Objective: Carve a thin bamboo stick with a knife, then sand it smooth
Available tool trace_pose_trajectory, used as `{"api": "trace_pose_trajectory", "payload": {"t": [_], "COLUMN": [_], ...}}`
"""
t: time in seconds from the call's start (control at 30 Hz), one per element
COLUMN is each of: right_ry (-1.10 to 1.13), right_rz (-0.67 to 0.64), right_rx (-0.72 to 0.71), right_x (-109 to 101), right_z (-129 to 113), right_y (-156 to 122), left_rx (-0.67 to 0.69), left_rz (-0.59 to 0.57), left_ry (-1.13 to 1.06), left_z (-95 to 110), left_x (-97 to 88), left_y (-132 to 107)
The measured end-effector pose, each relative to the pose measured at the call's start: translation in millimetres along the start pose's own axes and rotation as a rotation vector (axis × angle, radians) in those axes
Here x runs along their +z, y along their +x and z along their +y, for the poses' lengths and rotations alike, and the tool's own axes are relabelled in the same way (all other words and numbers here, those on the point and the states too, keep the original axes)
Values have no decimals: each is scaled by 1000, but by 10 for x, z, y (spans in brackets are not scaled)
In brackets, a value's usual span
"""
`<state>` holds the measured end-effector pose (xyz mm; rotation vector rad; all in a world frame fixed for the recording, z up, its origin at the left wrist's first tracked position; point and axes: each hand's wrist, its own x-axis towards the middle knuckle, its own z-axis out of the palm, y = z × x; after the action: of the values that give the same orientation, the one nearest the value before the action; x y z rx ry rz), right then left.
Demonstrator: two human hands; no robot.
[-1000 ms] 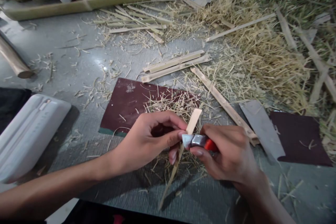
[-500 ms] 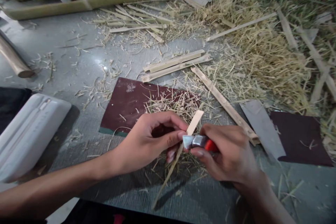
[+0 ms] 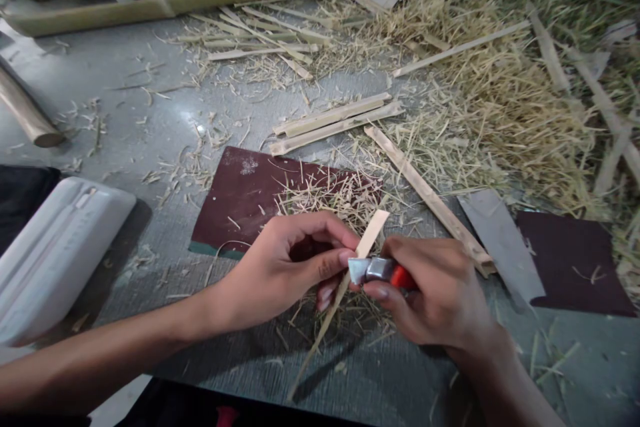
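Pinched between the thumb and fingers of my left hand (image 3: 295,263) is a thin bamboo strip (image 3: 373,232). Its pale, wide end points up and away, while the narrow tail slants down toward the table's near edge. My right hand (image 3: 435,287) is closed around a red-handled knife (image 3: 383,271) with a short, broad metal blade. The blade lies against the strip, right beside my left thumb tip. Under and behind my hands, a heap of fine shavings (image 3: 335,197) partly covers a dark maroon board (image 3: 235,193).
Split bamboo pieces (image 3: 335,123) lie beyond the board, and a longer one (image 3: 425,197) slants down to the right. A large shavings pile (image 3: 520,107) fills the right back. Bamboo lengths (image 3: 150,10) line the back left. A white case (image 3: 65,247) sits left, sandpaper (image 3: 575,263) right.
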<state>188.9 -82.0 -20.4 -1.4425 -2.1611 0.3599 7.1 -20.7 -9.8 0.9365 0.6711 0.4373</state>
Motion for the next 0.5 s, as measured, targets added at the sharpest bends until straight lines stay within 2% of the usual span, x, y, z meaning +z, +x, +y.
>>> {"api": "trace_pose_trajectory", "payload": {"t": [0.27,0.5], "right_ry": [-7,-2], "right_rz": [-12,-10], "right_rx": [-9,-13], "right_x": [3,1], "right_z": [-4,-9], "right_y": [-2,6], "left_rx": [36,8], "left_rz": [-10,-28], "left_ry": [-84,-92], "left_z": [-4,-2], "left_x": [1,-3], "left_y": [1,-3]}}
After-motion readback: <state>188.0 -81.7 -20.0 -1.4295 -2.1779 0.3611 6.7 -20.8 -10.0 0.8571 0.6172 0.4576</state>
